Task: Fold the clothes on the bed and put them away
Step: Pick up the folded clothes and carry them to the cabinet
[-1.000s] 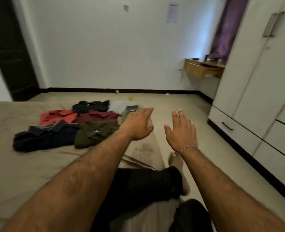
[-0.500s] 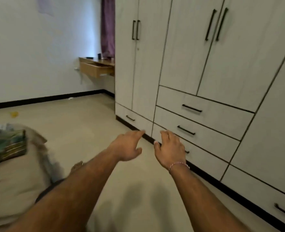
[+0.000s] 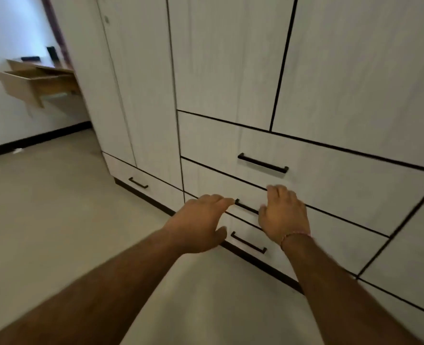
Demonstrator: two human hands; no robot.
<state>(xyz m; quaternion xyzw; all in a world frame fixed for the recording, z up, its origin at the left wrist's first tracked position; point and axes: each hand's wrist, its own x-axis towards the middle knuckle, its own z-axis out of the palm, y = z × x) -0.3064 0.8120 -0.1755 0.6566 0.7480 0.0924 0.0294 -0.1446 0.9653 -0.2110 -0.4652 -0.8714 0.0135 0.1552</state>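
Head view: the left hand [image 3: 201, 224] and the right hand [image 3: 283, 215] are held out, fingers loosely extended and nothing grasped, in front of the white wardrobe [image 3: 231, 70]. The middle drawer [image 3: 330, 215], all drawers being closed, is partly covered by both hands, its dark handle [image 3: 245, 207] being seen between them. No clothes or bed are seen; a wooden desk [image 3: 36, 80] is mounted on the far wall.

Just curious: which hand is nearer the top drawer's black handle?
Right. The right hand is just below the top drawer's handle; the left hand is lower and further left.
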